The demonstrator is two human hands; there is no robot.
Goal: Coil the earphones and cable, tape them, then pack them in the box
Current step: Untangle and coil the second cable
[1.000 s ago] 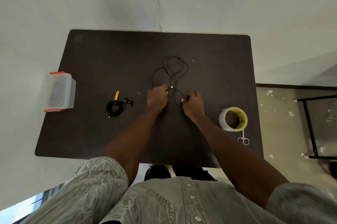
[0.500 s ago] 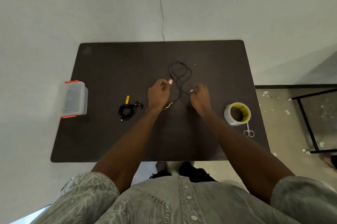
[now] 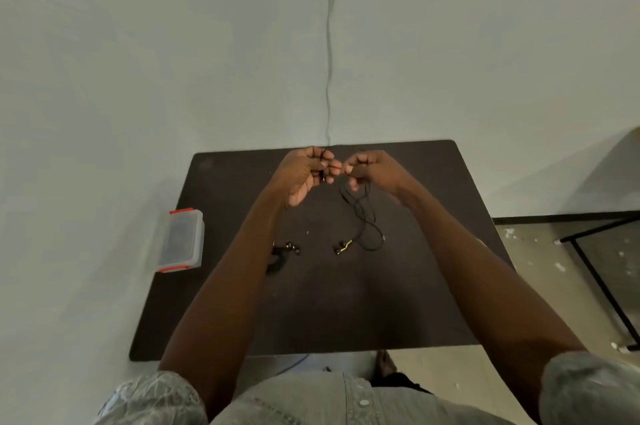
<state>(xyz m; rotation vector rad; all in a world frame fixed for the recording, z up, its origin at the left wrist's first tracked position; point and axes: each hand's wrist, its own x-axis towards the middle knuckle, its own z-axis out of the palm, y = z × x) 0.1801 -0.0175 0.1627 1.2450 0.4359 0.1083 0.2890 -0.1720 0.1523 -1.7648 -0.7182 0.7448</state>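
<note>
Both arms were stretched forward and raised above the dark bench [image 3: 433,286], forearms converging so the hands nearly met near the far edge. The left hand [image 3: 304,172] was turned palm toward the camera, its fingers [image 3: 323,161] curled in and pinched on one end of the black cable [image 3: 362,213], with a short bit of it hanging out below the grip. The right hand [image 3: 369,166] sat just beside it, knuckles up, fingers [image 3: 346,168] curled shut on the same cable a little further along. From the right hand the cable hung down in loose crossed loops to the bench, ending in a loop by a small plug end [image 3: 341,247] with a yellow mark that lay on the surface.

The earphones [image 3: 285,251], a black bundle with yellow spots, lay on the bench left of that plug, partly hidden behind the left forearm. The clear plastic box [image 3: 180,239] with red clips sat at the bench's left edge, overhanging it slightly, well apart from both hands. Couldn't tell if the box had anything in it. Light grey sleeves [image 3: 156,400] were rolled to the upper arms at the bottom of the view.
</note>
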